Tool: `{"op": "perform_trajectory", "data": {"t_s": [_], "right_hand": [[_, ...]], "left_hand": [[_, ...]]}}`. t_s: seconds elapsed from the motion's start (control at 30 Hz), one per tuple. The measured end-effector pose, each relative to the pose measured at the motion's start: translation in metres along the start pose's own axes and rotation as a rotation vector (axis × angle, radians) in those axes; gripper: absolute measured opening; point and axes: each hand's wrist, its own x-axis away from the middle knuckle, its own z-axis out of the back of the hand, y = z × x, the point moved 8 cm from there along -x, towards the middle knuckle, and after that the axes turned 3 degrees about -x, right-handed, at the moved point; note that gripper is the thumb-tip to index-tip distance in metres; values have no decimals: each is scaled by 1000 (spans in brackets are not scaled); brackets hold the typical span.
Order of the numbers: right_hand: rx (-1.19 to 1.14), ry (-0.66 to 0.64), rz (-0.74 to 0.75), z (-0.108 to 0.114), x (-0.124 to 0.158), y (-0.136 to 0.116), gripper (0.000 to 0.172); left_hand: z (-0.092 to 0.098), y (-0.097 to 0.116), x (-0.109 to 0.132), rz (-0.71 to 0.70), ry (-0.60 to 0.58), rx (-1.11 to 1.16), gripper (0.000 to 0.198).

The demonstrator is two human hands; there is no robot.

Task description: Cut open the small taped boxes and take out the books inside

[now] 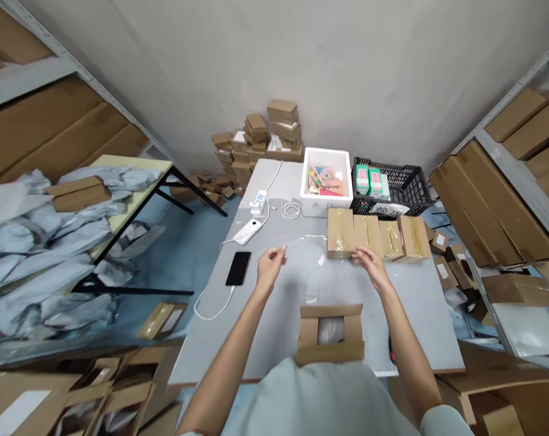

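My left hand (272,266) is raised above the table, thumb and fingertips pinched together. What it holds, if anything, is too fine to see. My right hand (369,266) is also closed at the fingertips, just by the front of a row of taped cardboard boxes (341,233); touching or apart, I cannot tell. Faint clear strips, perhaps tape (312,290), show on the table between my hands. An open cardboard box (331,353) stands against my body, its flaps spread and clear wrapping (330,330) inside.
On the table (260,321) are a phone (238,268) on a cable, a power strip (258,203), a white foam box (326,206) and a black crate (410,184). A red-and-black object (392,351) lies by my right forearm. Shelves and cartons flank both sides.
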Motion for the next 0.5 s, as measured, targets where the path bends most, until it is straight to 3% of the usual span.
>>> {"op": "perform_trajectory", "data": {"t_s": [0.07,0.13,0.23,0.37,0.5], "right_hand": [[27,137,-80,56,47,44,66],[42,239,-190,102,96,86,66],[72,294,-380,140,162,137,68],[104,210,-537,140,213,175,67],[147,51,-551,119,222,179,64]], "left_hand": [[33,-66,47,158,-10,-47,63],[58,-118,97,298,-17,-72,58],[74,-167,166,449,-71,-122,55],[51,-199,231,599,-279,-194,53],[22,-203,253,530,-406,-273,57]]}}
